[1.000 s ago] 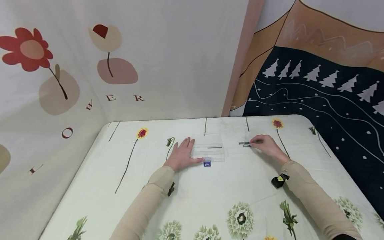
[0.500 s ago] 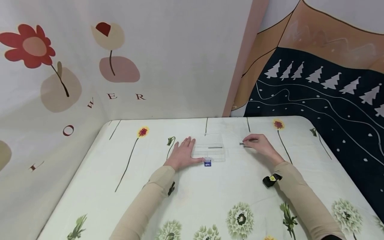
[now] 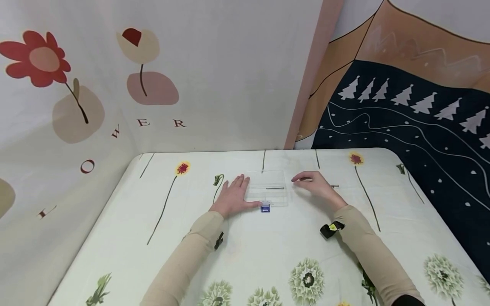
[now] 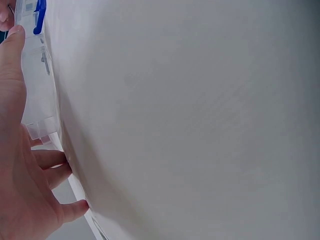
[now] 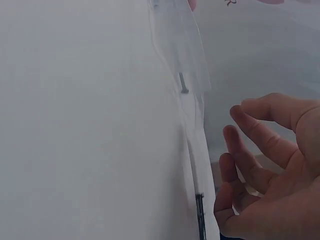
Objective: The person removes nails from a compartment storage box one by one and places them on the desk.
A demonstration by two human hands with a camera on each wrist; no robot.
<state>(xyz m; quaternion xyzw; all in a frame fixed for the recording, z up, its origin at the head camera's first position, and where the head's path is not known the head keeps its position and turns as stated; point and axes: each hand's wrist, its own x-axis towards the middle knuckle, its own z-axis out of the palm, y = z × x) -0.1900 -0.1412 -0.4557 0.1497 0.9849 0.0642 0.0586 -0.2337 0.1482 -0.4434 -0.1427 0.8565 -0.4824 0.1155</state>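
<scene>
A clear plastic compartment box (image 3: 268,195) lies on the table with its blue-labelled latch (image 3: 265,208) toward me. One screw (image 3: 274,188) lies inside it. My left hand (image 3: 231,197) rests flat with fingers spread at the box's left side, its thumb reaching the front edge by the latch. Just right of the box, my right hand (image 3: 311,183) hovers with thumb and index fingertips together; a thin dark screw shows between them in the head view, mostly hidden by the fingers. More screws (image 5: 200,215) lie on the table below this hand, and one (image 3: 334,186) shows beyond its wrist side.
The table (image 3: 249,263) wears a white cloth printed with flowers and dandelions. A white curtain (image 3: 229,76) with flower prints stands behind it, and a dark tree-patterned cloth (image 3: 390,114) hangs at the right.
My right hand has moved left from over the loose screws to near the box, uncovering a screw end behind it. My left hand and the box have stayed in place.
</scene>
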